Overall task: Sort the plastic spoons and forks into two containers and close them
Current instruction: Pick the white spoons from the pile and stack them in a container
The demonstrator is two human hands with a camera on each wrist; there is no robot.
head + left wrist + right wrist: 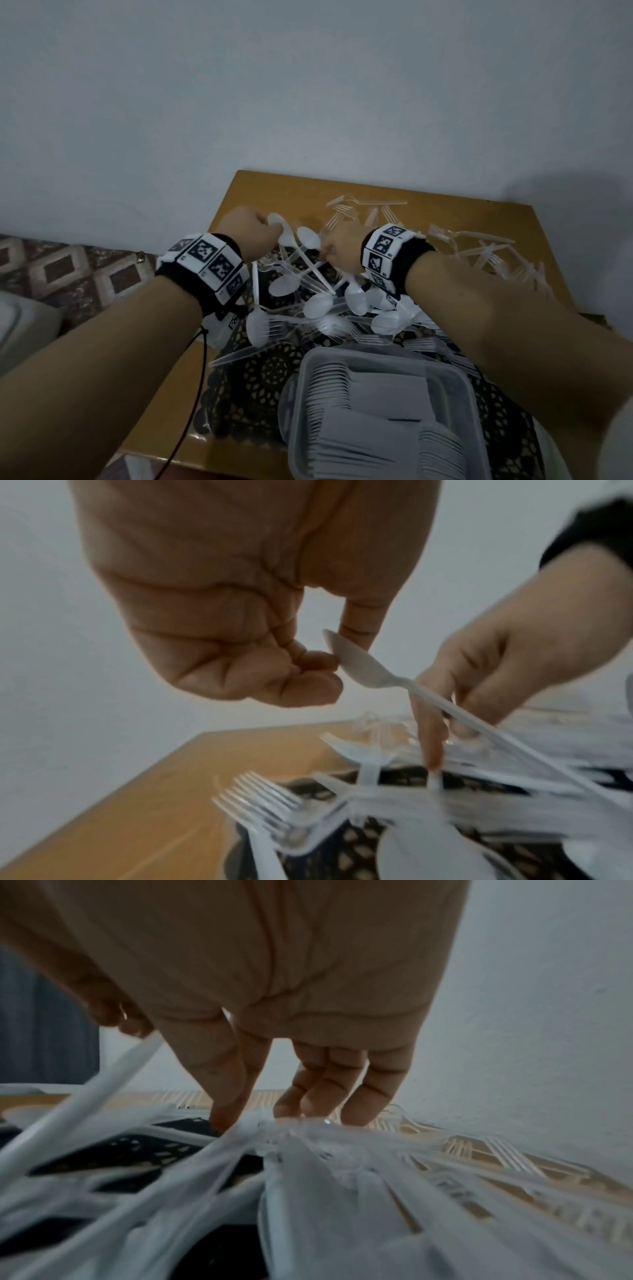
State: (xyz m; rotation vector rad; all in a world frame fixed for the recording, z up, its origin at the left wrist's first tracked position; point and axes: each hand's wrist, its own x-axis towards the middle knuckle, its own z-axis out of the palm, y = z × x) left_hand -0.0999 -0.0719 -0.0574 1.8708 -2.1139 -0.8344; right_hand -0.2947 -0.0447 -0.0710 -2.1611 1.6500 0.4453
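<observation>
The left hand (248, 228) hangs over the far left part of the counter (239, 192), its fingers curled and pinching the bowl of a white spoon (359, 664). The spoon's handle slants down into the right hand (337, 248), which pinches it between thumb and a finger just beside the left hand. Below both hands lies a loose pile of cutlery (318, 301), spoons and forks mixed, on a black lace mat (260, 377). A container (448, 377) at the counter's near edge holds stacked forks. Clear forks (496, 253) lie scattered toward the far right corner. The left wrist view shows the two-handed grip plainly; the head view hides the fingertips. The right wrist view shows the remaining fingers (329, 1088) pointing down, tips reaching the pile.
</observation>
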